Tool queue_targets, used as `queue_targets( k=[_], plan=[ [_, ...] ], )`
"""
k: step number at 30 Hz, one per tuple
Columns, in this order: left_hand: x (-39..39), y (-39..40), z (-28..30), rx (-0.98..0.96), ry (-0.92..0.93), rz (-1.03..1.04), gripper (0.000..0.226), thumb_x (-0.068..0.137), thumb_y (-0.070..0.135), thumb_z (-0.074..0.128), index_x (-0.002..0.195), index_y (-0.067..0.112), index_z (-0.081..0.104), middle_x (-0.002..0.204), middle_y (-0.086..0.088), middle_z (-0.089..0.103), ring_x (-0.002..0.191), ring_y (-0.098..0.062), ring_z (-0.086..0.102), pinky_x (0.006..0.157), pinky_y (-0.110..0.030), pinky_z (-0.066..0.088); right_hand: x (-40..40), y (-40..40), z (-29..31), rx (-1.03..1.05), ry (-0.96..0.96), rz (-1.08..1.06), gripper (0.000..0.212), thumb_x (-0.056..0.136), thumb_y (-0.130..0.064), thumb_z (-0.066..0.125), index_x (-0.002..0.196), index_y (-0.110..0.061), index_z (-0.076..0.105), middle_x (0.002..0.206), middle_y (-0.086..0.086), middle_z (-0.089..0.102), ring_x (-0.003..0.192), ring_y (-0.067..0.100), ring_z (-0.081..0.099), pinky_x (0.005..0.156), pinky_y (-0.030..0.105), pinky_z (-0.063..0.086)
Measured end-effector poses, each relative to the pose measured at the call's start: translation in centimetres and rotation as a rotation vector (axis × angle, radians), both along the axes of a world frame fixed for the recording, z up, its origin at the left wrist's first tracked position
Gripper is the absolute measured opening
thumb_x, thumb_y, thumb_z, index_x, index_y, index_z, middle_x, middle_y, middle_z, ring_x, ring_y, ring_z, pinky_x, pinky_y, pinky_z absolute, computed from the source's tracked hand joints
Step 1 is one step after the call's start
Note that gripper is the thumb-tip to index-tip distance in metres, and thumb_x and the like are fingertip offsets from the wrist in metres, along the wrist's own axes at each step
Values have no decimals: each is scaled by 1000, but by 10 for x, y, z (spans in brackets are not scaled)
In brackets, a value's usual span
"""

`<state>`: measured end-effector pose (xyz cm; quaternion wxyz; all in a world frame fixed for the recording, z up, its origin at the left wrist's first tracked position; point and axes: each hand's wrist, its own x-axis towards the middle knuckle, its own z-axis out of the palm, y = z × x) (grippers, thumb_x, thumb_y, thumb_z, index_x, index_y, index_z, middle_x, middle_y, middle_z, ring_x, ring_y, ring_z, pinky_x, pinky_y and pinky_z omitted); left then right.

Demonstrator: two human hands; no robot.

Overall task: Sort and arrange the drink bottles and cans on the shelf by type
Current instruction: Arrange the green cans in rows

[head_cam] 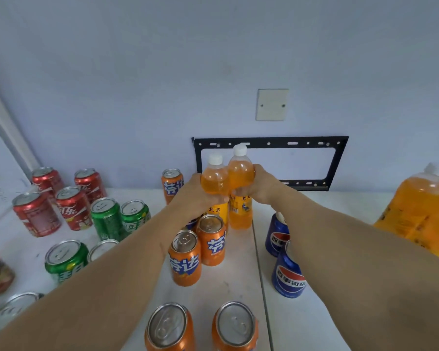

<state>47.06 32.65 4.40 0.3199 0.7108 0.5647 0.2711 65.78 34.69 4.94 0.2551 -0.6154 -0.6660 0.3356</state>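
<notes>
At the back of the shelf (238,287), against the wall, I have two small orange soda bottles standing touching each other. My left hand (193,196) is clenched around the left bottle (214,178) at its waist, and my right hand (260,184) is wrapped around the right bottle (240,173) at the same height, fingers (236,191) curled across its front. Both bases appear to be on or just above the shelf; I cannot tell which, as the orange cans (211,239) in front mask the left one.

Handling assessment: the bottles look full and capped, so moderately heavy for their size, with thin plastic walls that will yield under a hard squeeze. The smooth shoulder looks slippery; the labelled waist is the better hold, and that is where I have them. They are tall and narrow, so liable to tip if set down off-square.

Surroundings: red cans (72,209) and green cans (107,219) sit grouped to the left, blue cans (288,277) to the right, and a large orange bottle (421,211) at the far right.
</notes>
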Motion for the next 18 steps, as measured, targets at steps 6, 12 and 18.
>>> queue_targets(
  k=[6,12,18],
  plan=[
    [2,5,-1,2,7,28,37,80,39,77,105,31,50,100,7,62,94,-13,61,87,-35,52,8,5,-6,-24,90,-13,31,83,-27,77,110,-25,62,106,-2,69,95,12,64,83,31,50],
    [3,1,3,-12,-183,-15,59,75,36,82,123,32,46,106,13,62,101,-12,63,88,-36,53,19,2,-4,38,208,-194,78,54,-55,83,122,-27,57,108,-4,69,98,15,67,87,40,55],
    [19,-16,35,85,-424,-107,73,78,35,80,140,34,42,123,11,61,108,-10,61,88,-40,54,30,-29,39,218,398,-311,74,67,-45,82,131,-27,48,114,-4,67,101,16,67,85,40,56]
  ],
)
